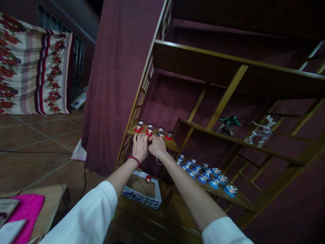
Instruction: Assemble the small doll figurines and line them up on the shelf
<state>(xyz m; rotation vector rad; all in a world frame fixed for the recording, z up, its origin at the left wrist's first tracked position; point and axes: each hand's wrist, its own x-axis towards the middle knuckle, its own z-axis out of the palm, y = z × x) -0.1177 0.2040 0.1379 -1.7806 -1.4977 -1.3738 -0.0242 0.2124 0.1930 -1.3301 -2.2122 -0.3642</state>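
My left hand, with a dark red bead bracelet, reaches to the front edge of the small upper-left shelf. Its fingers are stretched forward and slightly apart, close to a figurine on a red base. Right beside it, my right hand, wearing a silver bangle, is curled closed near the same figurine; what its fingertips hold is hidden. Several small black-haired figurines stand around them in two rows. One at the right end stands apart from both hands.
Below my hands sits an open cardboard box with a red-topped figurine inside. Several blue-based figurines fill the lower right shelf. A clear deer ornament and a green-and-dark ornament stand higher up. At left is a woven-topped table.
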